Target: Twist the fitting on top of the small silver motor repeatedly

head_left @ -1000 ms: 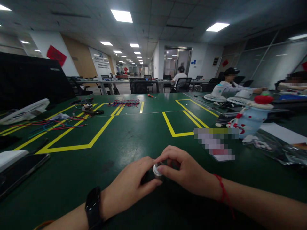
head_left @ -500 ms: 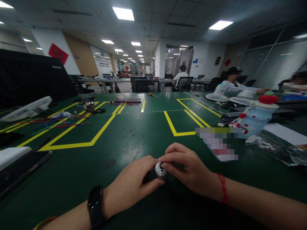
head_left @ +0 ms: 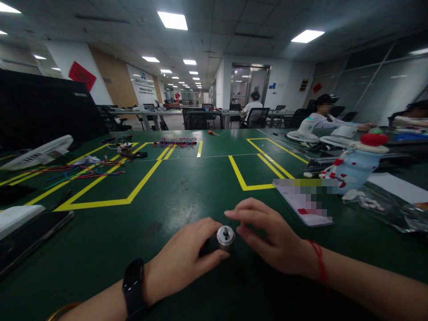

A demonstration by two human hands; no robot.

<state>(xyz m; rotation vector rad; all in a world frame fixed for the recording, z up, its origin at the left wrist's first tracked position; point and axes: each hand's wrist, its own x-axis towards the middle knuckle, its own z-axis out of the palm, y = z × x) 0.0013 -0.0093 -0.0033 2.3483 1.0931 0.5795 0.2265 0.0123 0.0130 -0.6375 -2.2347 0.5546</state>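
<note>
A small silver cylindrical motor (head_left: 226, 236) stands upright on the green table, its short shaft pointing up from a round face with small holes. My left hand (head_left: 189, 252) grips it from the left, thumb at the near side and fingers at the far side. Just right of the motor, my right hand (head_left: 270, 236) hovers with thumb and forefinger apart and nothing visible between them. The motor's lower body is partly hidden by my left thumb and in shadow.
Right of my hands lie a flat phone-like slab (head_left: 302, 203), a blue bottle (head_left: 357, 167) and a plastic bag (head_left: 384, 205). Loose wires (head_left: 87, 169) and a black phone (head_left: 36, 236) are at left. Farther off are a screwdriver (head_left: 213, 133), white fans (head_left: 303, 131) and seated people.
My right hand has moved off the motor's top to the right, and its fingers have parted. The shaft now shows fully. My left hand keeps its hold.
</note>
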